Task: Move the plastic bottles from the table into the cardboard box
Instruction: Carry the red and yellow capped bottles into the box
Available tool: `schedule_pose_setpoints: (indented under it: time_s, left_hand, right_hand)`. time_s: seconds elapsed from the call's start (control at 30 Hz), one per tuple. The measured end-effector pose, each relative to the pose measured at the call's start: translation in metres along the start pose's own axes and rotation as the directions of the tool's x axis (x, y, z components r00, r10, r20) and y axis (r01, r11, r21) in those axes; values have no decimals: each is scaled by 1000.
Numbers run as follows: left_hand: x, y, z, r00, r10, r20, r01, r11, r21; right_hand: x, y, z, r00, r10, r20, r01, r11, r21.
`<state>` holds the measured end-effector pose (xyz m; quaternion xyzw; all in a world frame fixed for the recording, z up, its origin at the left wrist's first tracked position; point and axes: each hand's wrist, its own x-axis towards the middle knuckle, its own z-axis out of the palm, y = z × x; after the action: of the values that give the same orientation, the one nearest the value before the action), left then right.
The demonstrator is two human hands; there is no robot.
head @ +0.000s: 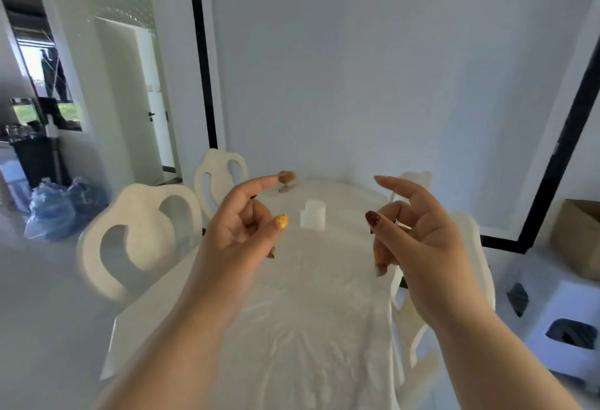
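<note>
Cardboard box at 3 o'clock beside table, no bottles I can make out, my left hand and right hand raised over it, fingers loosely spread, holding nothing.

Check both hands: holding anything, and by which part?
Nothing held. Left hand and right hand hover empty above the table, fingers loosely curled.

You see a table under a smooth, faintly glossy white cover, creased into folds. The chairs look like matt cream moulded plastic. The box is matt brown cardboard. The stool is smooth white plastic. Your nails shine with glossy polish.
</note>
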<state>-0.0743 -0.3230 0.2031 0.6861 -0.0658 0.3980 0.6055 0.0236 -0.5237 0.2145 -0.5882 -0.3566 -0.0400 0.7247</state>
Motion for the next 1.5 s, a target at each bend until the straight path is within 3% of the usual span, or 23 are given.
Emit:
schedule_pose_setpoints:
  time_s: [0.53,0.87,1.17,1.37,1.5]
  left_hand:
    - [105,-115,-172,997,-75,6,75,996,40]
    - [179,-200,-242,965,-261,3,262,965,-12]
    - [231,-345,-278,861,-495,117,472,863,179]
    - [231,-416,-280,808,-559,186,455,792,407]
    - [228,-431,-276,786,-585,198,426,745,514]
  right_hand:
    - [102,135,162,992,110,-53,-108,993,47]
    - [183,215,217,962,268,-44,-270,961,-59]
    - [236,343,247,844,493,-212,-536,778,-327]
    - [255,416,256,779,551,-298,-615,583,-530]
    - [256,445,258,793,518,-319,-596,555,-580]
